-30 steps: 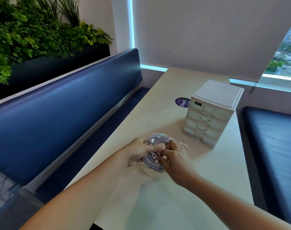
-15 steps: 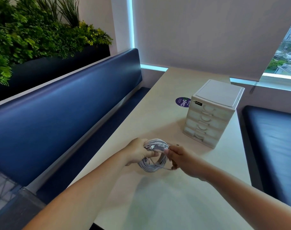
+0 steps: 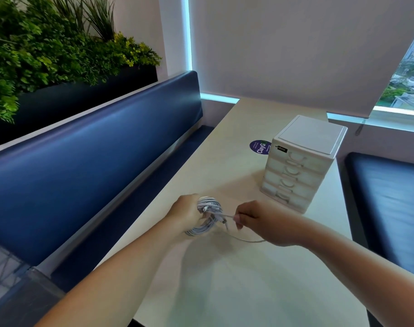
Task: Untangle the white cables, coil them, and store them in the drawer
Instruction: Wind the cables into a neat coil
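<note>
A bundle of white cables [image 3: 207, 215] hangs in a loose coil just above the beige table [image 3: 224, 279]. My left hand [image 3: 187, 214] grips the coil's upper left side. My right hand [image 3: 258, 220] pinches a single strand pulled out to the right of the coil; that strand loops down under my right wrist. A white plastic drawer unit [image 3: 300, 166] with several shut drawers stands on the table beyond my right hand.
A round purple sticker [image 3: 259, 147] lies on the table left of the drawer unit. A dark blue bench [image 3: 83, 173] runs along the table's left side, with a planter [image 3: 59, 55] above it. Another blue seat [image 3: 390, 208] is at the right.
My right hand has moved to the right, away from the coil, drawing one strand out with it. My left hand keeps its hold on the coil.
</note>
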The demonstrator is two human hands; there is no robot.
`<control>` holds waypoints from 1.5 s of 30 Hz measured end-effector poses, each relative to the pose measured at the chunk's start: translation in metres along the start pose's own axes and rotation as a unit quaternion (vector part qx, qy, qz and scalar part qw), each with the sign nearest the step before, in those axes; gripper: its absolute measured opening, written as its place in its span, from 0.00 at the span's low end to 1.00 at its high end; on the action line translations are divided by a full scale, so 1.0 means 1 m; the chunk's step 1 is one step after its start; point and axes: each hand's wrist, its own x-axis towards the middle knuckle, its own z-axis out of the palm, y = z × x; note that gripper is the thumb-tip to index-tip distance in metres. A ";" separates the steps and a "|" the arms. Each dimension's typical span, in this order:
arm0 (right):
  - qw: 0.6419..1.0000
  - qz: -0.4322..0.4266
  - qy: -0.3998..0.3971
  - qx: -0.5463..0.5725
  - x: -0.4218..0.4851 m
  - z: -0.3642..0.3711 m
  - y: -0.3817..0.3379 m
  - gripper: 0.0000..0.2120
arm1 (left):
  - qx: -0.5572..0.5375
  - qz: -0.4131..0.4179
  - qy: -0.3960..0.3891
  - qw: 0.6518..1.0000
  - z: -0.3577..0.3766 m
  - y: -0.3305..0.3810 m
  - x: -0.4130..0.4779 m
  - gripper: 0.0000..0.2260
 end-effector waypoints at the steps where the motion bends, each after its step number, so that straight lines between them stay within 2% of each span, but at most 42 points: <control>1: 1.000 -0.005 0.005 -0.022 -0.001 -0.005 -0.001 0.13 | 0.014 -0.007 0.008 1.000 -0.002 -0.004 0.001 0.07; 4: 0.997 -0.011 0.017 -0.072 -0.001 -0.014 0.002 0.14 | 0.045 -0.023 0.026 0.998 -0.009 -0.013 0.005 0.07; 8: 0.997 0.001 0.030 -0.064 0.002 -0.021 0.010 0.13 | 0.113 -0.043 0.053 0.991 -0.022 -0.020 0.006 0.08; 13: 0.996 0.033 0.060 -0.063 0.006 -0.022 0.026 0.14 | 0.118 -0.061 0.016 0.991 -0.032 -0.027 0.005 0.15; 18: 0.995 0.049 0.071 -0.049 0.023 -0.021 0.026 0.09 | 0.034 -0.063 -0.063 0.995 -0.028 -0.015 0.001 0.20; 22: 0.988 0.004 0.087 -0.124 0.041 -0.008 0.005 0.13 | -0.023 -0.026 -0.094 0.995 -0.024 0.017 -0.004 0.16; 25: 0.970 -0.052 0.119 -0.207 0.048 -0.009 -0.001 0.06 | -0.056 -0.009 -0.135 0.989 -0.023 0.038 -0.009 0.11; 27: 0.963 -0.101 0.109 -0.224 0.046 -0.014 -0.002 0.07 | -0.095 -0.023 -0.174 0.980 -0.024 0.039 -0.012 0.13; 32: 0.954 -0.206 0.096 -0.197 0.034 -0.022 0.004 0.06 | -0.144 -0.005 -0.282 0.949 -0.040 0.040 -0.025 0.17; 36: 0.966 -0.213 0.095 -0.108 0.032 -0.026 0.015 0.05 | -0.235 -0.036 -0.315 0.919 -0.050 0.046 -0.033 0.26; 40: 0.979 -0.174 0.089 -0.056 0.026 -0.032 0.018 0.09 | -0.263 -0.010 -0.333 0.905 -0.054 0.048 -0.035 0.16; 45: 0.982 -0.165 0.075 -0.048 0.022 -0.031 0.014 0.08 | -0.226 0.005 -0.353 0.908 -0.057 0.056 -0.036 0.12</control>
